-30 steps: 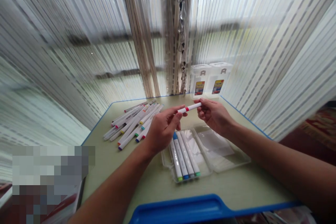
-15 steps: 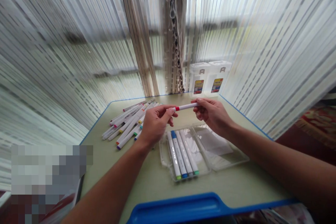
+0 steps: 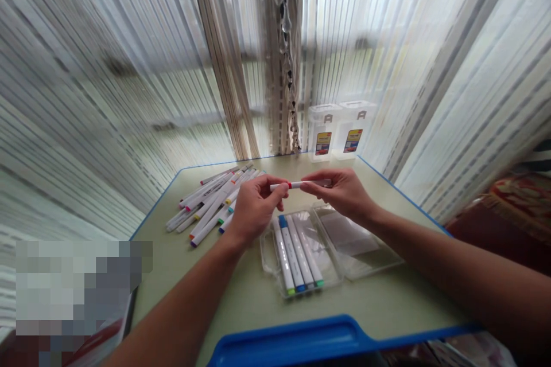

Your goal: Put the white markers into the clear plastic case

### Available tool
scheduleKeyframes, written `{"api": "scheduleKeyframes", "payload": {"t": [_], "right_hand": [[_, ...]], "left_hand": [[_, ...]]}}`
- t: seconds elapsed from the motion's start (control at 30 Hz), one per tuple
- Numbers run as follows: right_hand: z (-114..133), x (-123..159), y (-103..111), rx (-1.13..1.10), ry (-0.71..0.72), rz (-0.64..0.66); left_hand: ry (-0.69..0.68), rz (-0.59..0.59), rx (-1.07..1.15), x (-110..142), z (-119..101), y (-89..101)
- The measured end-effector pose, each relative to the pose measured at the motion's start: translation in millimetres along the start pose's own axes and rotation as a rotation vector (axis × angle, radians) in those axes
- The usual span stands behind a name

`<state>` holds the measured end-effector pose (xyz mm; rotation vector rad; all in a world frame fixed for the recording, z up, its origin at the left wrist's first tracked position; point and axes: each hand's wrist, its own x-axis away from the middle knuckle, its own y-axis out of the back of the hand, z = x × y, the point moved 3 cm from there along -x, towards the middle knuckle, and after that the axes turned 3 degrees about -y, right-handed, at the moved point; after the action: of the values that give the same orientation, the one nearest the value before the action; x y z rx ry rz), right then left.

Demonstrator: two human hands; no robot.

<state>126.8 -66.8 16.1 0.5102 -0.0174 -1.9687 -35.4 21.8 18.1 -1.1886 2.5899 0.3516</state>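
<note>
A white marker (image 3: 296,185) with a red band lies level between my two hands, above the table. My left hand (image 3: 258,203) pinches its left end between thumb and fingers. My right hand (image 3: 340,192) grips it just right of the red band, and the fingers cover part of the barrel. Below, an open clear plastic case (image 3: 333,275) holds several white markers (image 3: 297,252) side by side, with green, blue and grey ends. A loose pile of white markers (image 3: 215,198) with coloured ends rests left of my left hand.
Two clear cases (image 3: 325,126) with yellow labels stand upright at the table's far edge. String curtains (image 3: 150,69) hang behind the table. A blue raised rim (image 3: 293,338) runs along the near edge. Patterned fabric (image 3: 520,200) shows at right.
My right hand has slid left and slightly down along the marker, closer to the red band. The marker has turned from slanted to nearly level. My left hand keeps its pinch.
</note>
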Motion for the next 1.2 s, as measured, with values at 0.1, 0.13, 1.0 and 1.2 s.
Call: {"api": "scheduleKeyframes", "payload": {"t": [0.1, 0.13, 1.0, 1.2], "right_hand": [[-1, 1, -1, 0.079, 0.049, 0.029], [-2, 2, -1, 0.099, 0.059, 0.035], [-1, 2, -4, -0.156, -0.162, 0.098], [-2, 1, -6, -0.297, -0.168, 0.143]], "left_hand": [[-0.037, 0.043, -0.073, 3, 1, -2.5], [-0.048, 0.057, -0.105, 3, 2, -3.3], [-0.087, 0.06, -0.133, 0, 6, -1.3], [-0.023, -0.019, 0.019, -6, 11, 5.9]]}}
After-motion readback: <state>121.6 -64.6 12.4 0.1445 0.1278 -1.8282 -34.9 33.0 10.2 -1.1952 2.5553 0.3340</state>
